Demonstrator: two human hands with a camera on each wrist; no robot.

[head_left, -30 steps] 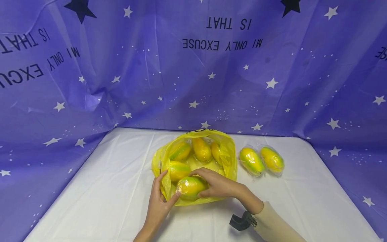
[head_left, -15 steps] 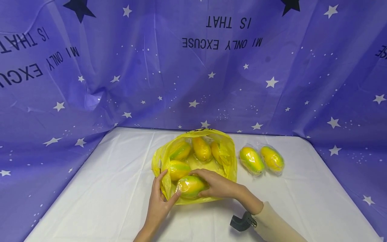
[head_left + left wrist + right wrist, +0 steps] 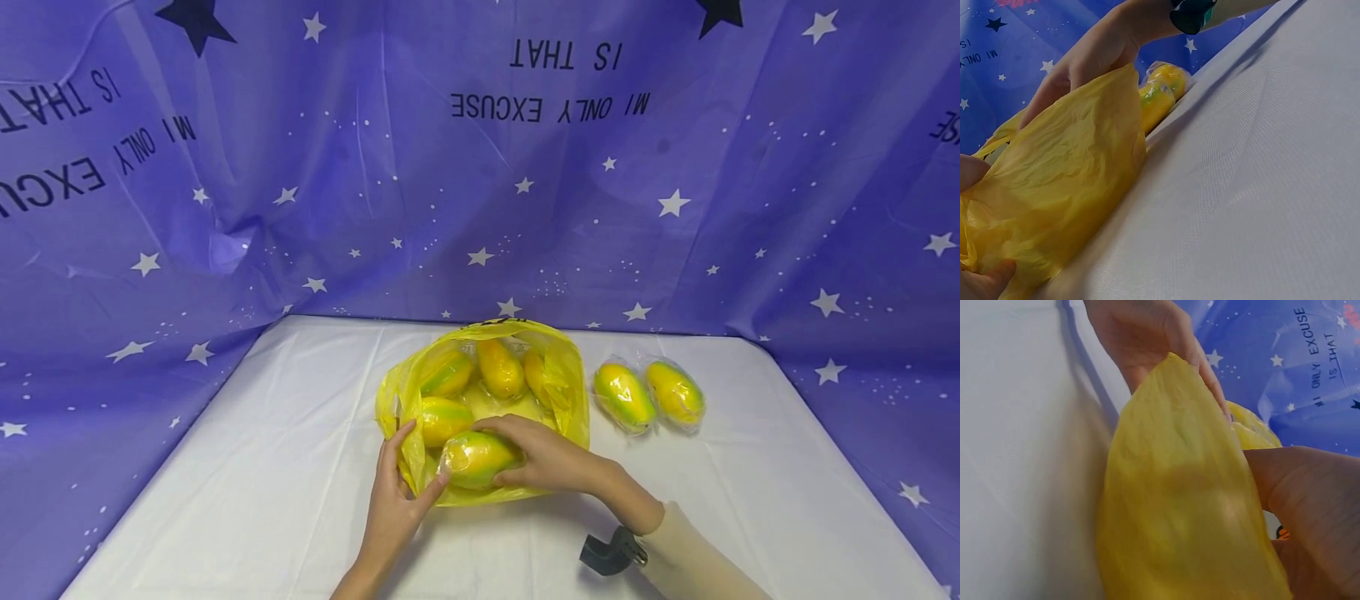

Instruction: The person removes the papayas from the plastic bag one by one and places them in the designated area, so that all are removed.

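A yellow plastic bag [image 3: 577, 417] lies open-mouthed on the table, with several yellow-green mangoes in clear wrap inside. My left hand [image 3: 393, 492] grips the bag's left rim, fingers at its edge and thumb at the front near a mango. My right hand [image 3: 543, 454] reaches into the mouth and holds the front wrapped mango [image 3: 480, 460] by its right end. Another mango [image 3: 446, 421] lies just behind it. In the left wrist view the bag's side [image 3: 1079, 169] hides the right fingertips. In the right wrist view the bag [image 3: 1179, 487] covers the held mango.
Two wrapped mangoes, a left one [image 3: 624, 397] and a right one [image 3: 675, 396], lie side by side right of the bag. A white cloth [image 3: 225, 467] covers the table. A purple starry curtain [image 3: 420, 200] stands behind. The right wrist wears a dark device [image 3: 609, 552].
My right hand and the mango it holds have shifted slightly up and to the right. My left hand stays at the bag's rim, and the other mangoes have not moved.
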